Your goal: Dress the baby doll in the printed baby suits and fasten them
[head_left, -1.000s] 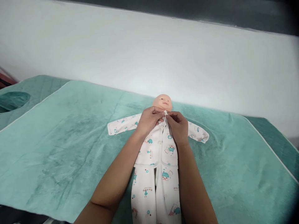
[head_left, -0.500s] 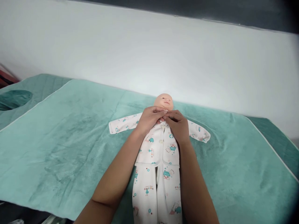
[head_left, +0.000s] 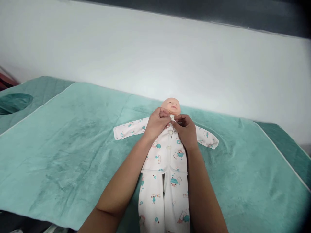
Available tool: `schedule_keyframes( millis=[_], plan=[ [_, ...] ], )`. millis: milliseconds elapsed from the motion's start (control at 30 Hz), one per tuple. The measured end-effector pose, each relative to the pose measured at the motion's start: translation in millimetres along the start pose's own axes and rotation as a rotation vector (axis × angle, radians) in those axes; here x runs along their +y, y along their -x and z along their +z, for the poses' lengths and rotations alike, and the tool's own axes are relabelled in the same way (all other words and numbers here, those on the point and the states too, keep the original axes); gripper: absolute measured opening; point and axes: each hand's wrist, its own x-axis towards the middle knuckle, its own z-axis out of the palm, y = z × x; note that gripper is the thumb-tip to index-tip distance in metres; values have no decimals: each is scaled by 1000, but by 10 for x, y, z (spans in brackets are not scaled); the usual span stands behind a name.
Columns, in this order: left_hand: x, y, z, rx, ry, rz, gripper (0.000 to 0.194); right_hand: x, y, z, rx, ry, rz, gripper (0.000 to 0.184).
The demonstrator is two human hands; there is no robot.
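A baby doll (head_left: 171, 105) lies on its back, its head towards the wall. It wears a white printed jacket (head_left: 160, 155) with buttons down the front, and matching trousers (head_left: 152, 207). Both sleeves stretch out sideways. At the doll's neck, my left hand (head_left: 157, 121) pinches the jacket's collar edge from the left. My right hand (head_left: 186, 129) grips the collar from the right, thumb and fingers closed on the cloth. A pale button shows between my fingertips at the collar. Lower down the front, buttons (head_left: 168, 147) sit along the placket. The doll's neck is partly hidden by my fingers.
A green plush cover (head_left: 80, 145) spreads under the doll, with a hole (head_left: 16, 103) at its far left. A white wall (head_left: 155, 55) rises right behind the doll's head. Dark items lie below the cover's front left edge.
My fingertips have drawn apart a little at the collar, so the button and cloth between them now show. The left hand has shifted slightly up. The doll lies almost as before.
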Motion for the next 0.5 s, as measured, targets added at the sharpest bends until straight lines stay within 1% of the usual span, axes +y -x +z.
schedule_keyframes(
  millis=[100, 167, 233, 333, 400, 467, 500],
  plan=[
    [14, 1, -18, -32, 42, -28, 24, -9, -8, 9, -10, 11, -12, 26],
    [11, 2, -21, -40, 28, -19, 23, -11, -11, 6, -20, 10, -9, 27],
    [-2, 2, -15, -23, -41, 18, 20, -10, -14, -2, -25, 4, -5, 27],
    [-29, 8, -8, 36, -194, 79, 16, -26, -6, -16, -51, 3, -15, 28],
    [-36, 26, -13, 46, -260, 123, 12, -60, 21, -21, -77, 1, -39, 28],
    [-20, 69, -29, 22, -281, 165, 10, -104, 80, -25, -36, 19, -70, 24],
    [-1, 102, -42, 5, -288, 180, 11, -126, 121, -30, 24, 58, -90, 22]
  ],
)
